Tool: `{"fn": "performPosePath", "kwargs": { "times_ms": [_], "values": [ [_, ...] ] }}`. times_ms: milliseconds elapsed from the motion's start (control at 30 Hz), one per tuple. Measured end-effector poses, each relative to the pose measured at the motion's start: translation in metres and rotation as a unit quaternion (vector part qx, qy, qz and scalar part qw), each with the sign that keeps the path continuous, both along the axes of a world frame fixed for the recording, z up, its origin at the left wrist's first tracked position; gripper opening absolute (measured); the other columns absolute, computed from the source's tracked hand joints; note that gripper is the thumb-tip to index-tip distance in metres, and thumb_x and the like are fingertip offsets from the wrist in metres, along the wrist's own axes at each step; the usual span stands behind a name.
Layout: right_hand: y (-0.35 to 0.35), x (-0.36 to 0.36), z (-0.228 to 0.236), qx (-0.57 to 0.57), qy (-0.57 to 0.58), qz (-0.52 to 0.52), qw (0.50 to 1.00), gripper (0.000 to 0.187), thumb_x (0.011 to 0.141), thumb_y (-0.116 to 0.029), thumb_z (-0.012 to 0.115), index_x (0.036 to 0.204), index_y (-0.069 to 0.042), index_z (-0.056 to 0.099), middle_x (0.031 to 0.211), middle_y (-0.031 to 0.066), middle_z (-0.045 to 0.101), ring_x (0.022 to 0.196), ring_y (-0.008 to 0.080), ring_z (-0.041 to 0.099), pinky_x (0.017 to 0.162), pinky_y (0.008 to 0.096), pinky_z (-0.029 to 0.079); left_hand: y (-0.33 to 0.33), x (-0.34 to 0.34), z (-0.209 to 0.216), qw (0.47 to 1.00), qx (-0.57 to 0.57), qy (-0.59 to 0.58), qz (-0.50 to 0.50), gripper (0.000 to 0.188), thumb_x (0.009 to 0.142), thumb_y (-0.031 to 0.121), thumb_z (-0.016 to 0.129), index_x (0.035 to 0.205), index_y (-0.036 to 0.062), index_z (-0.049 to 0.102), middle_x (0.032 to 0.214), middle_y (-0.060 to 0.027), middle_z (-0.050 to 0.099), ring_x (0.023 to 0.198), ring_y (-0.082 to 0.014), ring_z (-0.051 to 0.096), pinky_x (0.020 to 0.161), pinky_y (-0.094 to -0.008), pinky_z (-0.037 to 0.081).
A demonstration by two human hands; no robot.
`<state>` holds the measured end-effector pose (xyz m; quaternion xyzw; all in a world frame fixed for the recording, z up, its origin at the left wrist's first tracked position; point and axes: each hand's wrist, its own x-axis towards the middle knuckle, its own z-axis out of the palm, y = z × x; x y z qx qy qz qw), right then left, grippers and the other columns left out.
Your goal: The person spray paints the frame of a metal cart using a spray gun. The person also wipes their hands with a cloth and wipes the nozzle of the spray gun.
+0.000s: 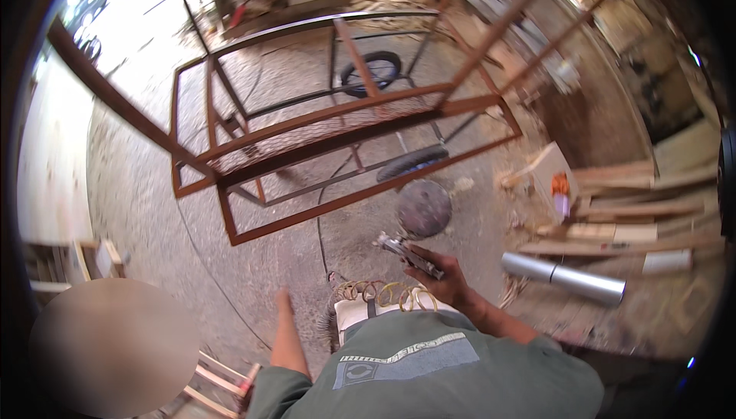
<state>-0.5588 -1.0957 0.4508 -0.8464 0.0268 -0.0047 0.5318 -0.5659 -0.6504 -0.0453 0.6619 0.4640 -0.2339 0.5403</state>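
Gripping a silver metal tool (399,248), the right hand (445,272) of a person in a green shirt (452,381) has its fingers closed around it. The tool points forward above the concrete floor (146,212), short of the rusty metal frame (330,143), nearer its near right corner than its left. Just past the tool is a dark round object (424,208). Well apart, the left hand (284,302) is blurred; how open it is cannot be told. A yellowish coiled hose (383,294) loops between the forearms. Farther right lies a silver cylinder (586,282).
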Motion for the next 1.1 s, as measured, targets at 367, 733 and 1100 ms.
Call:
{"fn": "performPosePath", "kwargs": {
  "times_ms": [367,733,1100],
  "values": [
    [-0.198,-0.082,0.0,0.041,-0.063,-0.085,0.994,0.05,0.094,-0.002,0.073,0.142,-0.003,0.059,0.111,0.0116,0.075,0.097,0.0145,0.071,0.081,0.0289,0.058,-0.368,-0.05,-0.019,0.792,-0.064,0.005,-0.607,0.043,0.09,0.029,0.074,0.131,0.0169,0.07,0.124,-0.0125,0.072,0.102,-0.0245,0.072,0.082,-0.0398,0.059],
    [-0.369,-0.162,-0.049,-0.015,-0.03,-0.354,0.935,0.041,0.095,-0.006,0.072,0.134,0.004,0.062,0.106,0.0121,0.072,0.09,0.0162,0.068,0.081,0.0322,0.057,-0.45,-0.033,0.138,0.93,-0.112,-0.033,-0.35,0.077,0.09,0.022,0.078,0.15,-0.0085,0.041,0.09,-0.0184,0.072,0.074,-0.0231,0.07,0.07,-0.0363,0.055],
    [-0.459,-0.129,-0.151,-0.001,-0.002,-0.468,0.884,0.03,0.098,-0.009,0.07,0.124,0.003,0.066,0.089,0.0056,0.068,0.076,0.0121,0.06,0.071,0.0301,0.052,-0.461,-0.007,0.231,0.89,-0.084,-0.082,-0.442,0.078,0.095,0.03,0.075,0.155,-0.0018,0.037,0.086,-0.0133,0.072,0.073,-0.0155,0.064,0.067,-0.0317,0.051]
  ]
}}
